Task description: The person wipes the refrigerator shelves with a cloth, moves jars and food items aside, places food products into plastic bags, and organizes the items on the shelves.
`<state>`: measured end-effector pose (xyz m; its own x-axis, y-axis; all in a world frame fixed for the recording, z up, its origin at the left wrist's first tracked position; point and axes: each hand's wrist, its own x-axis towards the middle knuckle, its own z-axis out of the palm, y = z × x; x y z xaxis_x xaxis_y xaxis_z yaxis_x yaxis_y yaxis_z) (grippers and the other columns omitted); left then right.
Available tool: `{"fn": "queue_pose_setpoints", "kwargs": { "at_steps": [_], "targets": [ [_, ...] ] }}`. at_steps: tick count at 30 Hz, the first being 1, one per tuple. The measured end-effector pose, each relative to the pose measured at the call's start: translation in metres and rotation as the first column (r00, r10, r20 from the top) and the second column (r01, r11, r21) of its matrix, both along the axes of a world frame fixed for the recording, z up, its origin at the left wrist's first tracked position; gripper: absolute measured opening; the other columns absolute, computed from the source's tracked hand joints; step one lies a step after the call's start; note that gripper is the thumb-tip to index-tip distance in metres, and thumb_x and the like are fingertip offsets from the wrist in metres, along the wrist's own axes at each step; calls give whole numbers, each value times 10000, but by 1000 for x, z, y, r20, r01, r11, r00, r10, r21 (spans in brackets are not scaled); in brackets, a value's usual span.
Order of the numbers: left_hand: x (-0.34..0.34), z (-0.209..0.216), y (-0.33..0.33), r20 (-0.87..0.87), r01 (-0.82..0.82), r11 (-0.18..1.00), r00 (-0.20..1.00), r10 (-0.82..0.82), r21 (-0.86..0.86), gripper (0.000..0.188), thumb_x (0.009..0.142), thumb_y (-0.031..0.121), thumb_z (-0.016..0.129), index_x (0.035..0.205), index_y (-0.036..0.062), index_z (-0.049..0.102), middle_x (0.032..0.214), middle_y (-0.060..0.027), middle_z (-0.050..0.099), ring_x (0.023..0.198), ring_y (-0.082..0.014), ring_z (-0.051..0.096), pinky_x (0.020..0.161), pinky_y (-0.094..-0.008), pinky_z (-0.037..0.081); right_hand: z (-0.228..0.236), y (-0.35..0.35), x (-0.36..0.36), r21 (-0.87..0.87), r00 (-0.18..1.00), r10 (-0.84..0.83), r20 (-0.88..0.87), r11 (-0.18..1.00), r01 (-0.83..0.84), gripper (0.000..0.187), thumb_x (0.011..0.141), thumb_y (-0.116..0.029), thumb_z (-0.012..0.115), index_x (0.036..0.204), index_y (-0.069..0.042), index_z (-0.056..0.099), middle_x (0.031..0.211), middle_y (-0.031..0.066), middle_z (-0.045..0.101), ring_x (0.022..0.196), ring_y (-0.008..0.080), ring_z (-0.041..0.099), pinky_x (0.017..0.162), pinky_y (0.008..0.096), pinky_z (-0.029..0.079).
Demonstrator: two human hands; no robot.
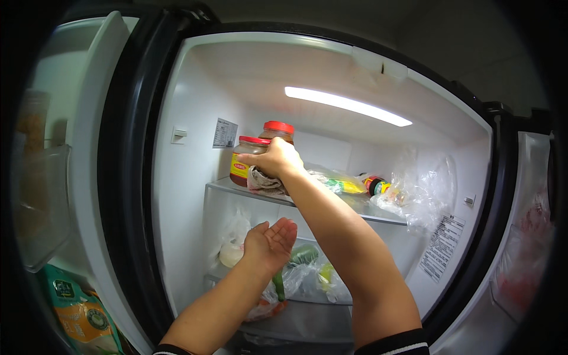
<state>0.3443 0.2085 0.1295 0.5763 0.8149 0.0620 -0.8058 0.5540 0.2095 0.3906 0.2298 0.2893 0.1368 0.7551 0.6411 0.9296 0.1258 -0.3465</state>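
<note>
Inside an open fridge, my right hand [277, 158] reaches to the left end of the upper shelf. Its thumb lies across the front of a glass jar [239, 171] with a red lid and yellow label; its other fingers are mostly hidden behind the jar. Bunched under that hand, a patterned cloth [266, 182] hangs at the shelf's front edge; whether the hand also grips it I cannot tell. A second red-lidded jar [278, 127] stands just behind. Lower down, my left hand [273, 244] is open, palm up and holding nothing, in front of the lower shelf.
On the upper shelf [378, 220], bagged packages [349, 186], a dark jar [376, 185] and crumpled clear plastic bags [414, 189] lie to the right. Bagged green vegetables [305, 255] rest on the lower shelf. Both doors stand open; the left one holds a green-orange package [83, 313].
</note>
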Motion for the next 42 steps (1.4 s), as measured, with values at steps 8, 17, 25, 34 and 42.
{"fn": "queue_pose_setpoints", "kwargs": {
  "at_steps": [8,17,25,34,42],
  "targets": [
    [0,1,4,-52,-36,999,998,36,-14,333,936,183,349,969,-65,569,899,-174,641,813,-268,649,714,-363,569,48,-40,120,262,934,-293,205,936,236,527,736,-573,630,659,-57,703,646,114,660,685,287,660,690,364,521],
    [14,11,-12,-66,55,998,996,-53,26,307,940,196,364,991,-52,537,914,-160,626,818,-265,643,709,-356,572,9,-32,225,24,887,-374,272,924,382,302,766,-285,725,868,-9,654,815,160,648,692,277,653,640,380,515],
    [29,16,-17,-57,144,988,988,-140,59,312,938,208,384,994,-53,545,933,-163,629,822,-271,642,718,-368,573,10,-34,199,-448,819,-276,504,726,521,350,779,-395,695,1015,-136,685,1109,109,634,929,323,613,804,397,491],
    [35,16,-11,-56,109,992,993,-105,70,367,953,236,362,985,-75,554,949,-196,616,865,-295,629,762,-385,559,2,-60,136,-322,977,182,108,937,-138,226,683,-28,660,902,-11,708,713,105,660,553,159,586,513,297,475],
    [43,11,-4,-114,169,983,980,-160,73,355,956,238,355,1003,-60,543,960,-187,611,891,-298,619,781,-380,552,41,-57,157,39,945,-263,195,965,260,307,616,-127,564,865,-25,712,818,164,680,789,262,651,748,327,506]
  ]
}}
